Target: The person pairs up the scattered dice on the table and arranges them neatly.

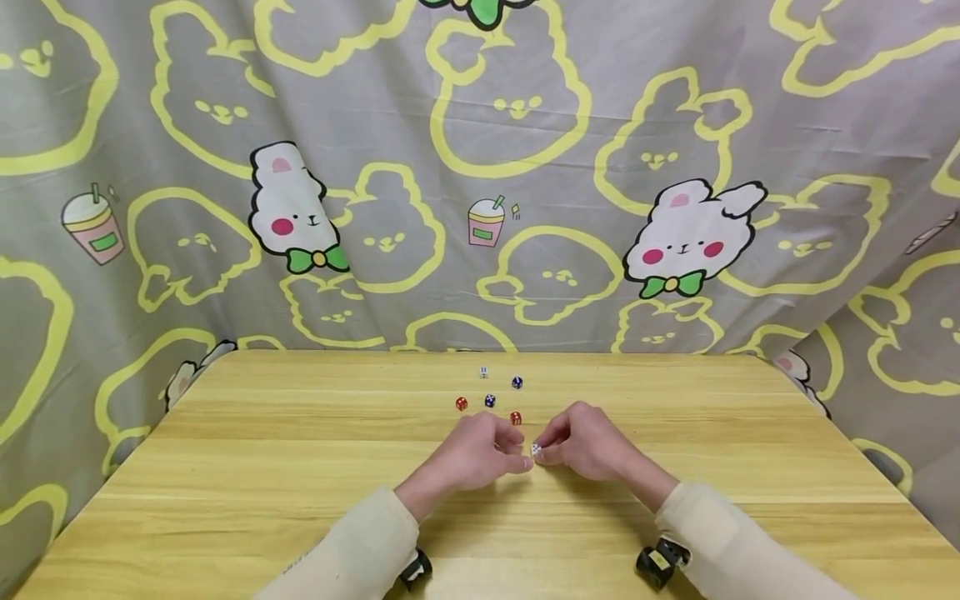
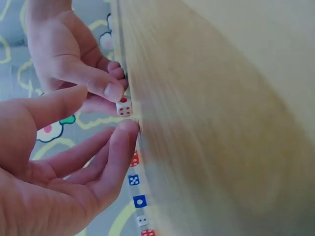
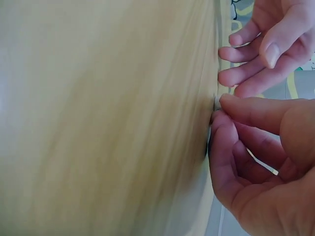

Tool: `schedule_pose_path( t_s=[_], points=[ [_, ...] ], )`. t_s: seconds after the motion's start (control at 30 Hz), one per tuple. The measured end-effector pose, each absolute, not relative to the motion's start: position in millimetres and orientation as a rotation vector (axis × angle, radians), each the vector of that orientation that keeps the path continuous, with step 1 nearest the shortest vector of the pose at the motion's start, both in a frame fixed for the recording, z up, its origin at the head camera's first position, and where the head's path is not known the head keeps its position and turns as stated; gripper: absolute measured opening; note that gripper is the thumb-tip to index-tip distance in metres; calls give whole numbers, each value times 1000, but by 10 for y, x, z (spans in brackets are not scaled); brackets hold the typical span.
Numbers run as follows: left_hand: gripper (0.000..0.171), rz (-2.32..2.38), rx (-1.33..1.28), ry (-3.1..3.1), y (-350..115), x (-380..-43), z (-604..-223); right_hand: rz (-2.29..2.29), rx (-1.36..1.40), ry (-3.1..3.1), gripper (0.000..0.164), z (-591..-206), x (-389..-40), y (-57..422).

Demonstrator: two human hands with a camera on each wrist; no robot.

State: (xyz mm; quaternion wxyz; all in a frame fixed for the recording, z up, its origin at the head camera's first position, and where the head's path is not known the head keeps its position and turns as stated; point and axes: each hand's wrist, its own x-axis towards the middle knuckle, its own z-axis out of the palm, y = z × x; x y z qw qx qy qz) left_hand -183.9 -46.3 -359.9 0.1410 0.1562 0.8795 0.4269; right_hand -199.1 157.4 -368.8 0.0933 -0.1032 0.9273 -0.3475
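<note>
A pinched white die (image 1: 536,450) is gripped by the fingers of the right hand (image 1: 588,442), about midway between the left and right edges of the tabletop (image 1: 285,475). The left hand (image 1: 476,452) is held just beside it, its fingers parted and loosely bent. Nearer the far edge, a left red die (image 1: 461,403), a right red die (image 1: 515,418), two blue dice (image 1: 490,401) and a loose white die (image 1: 483,372) are set apart.

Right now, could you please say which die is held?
It is the white die in the right hand; the other white die, two blue dice and two red dice lie on the table.
</note>
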Motion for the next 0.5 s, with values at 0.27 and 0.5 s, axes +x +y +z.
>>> schedule_pose_path(
  t_s=[0.27, 0.5],
  points=[
    [25, 1460, 266, 2305, -483, -1843, -3685, -1062, -263, 2735, 6, -3675, -1916, 1490],
    [10, 1584, 202, 2138, -532, -1834, -3754, -1110, -249, 2699, 8, -3686, -1844, 1436]
  ],
)
